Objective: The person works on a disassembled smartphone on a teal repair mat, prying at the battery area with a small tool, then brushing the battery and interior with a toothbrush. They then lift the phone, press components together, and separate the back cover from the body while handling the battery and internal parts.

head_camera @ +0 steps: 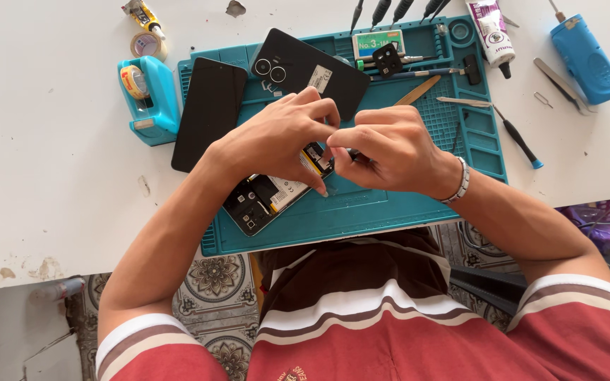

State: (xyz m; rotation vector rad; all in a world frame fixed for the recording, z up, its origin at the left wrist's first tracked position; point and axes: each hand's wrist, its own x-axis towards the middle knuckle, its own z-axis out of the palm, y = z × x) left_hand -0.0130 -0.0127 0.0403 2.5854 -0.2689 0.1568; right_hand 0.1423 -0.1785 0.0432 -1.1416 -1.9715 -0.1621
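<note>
An opened black phone (266, 200) lies tilted on the teal work mat (390, 208), its battery and boards showing. My left hand (277, 137) covers its upper end, fingertips pinched together over the frame. Close against it, my right hand (390, 148) grips a thin dark tool (356, 154) whose tip points at the phone's upper edge. A metal bracelet sits on my right wrist. What lies under the fingertips is hidden.
A black back cover with camera rings (310, 68) and a black screen panel (210, 109) lie on the mat's far left. A teal tape dispenser (148, 95) stands left. Screwdrivers (517, 137), tweezers, a spudger, a glue tube (492, 32) and a blue device (587, 56) sit at right.
</note>
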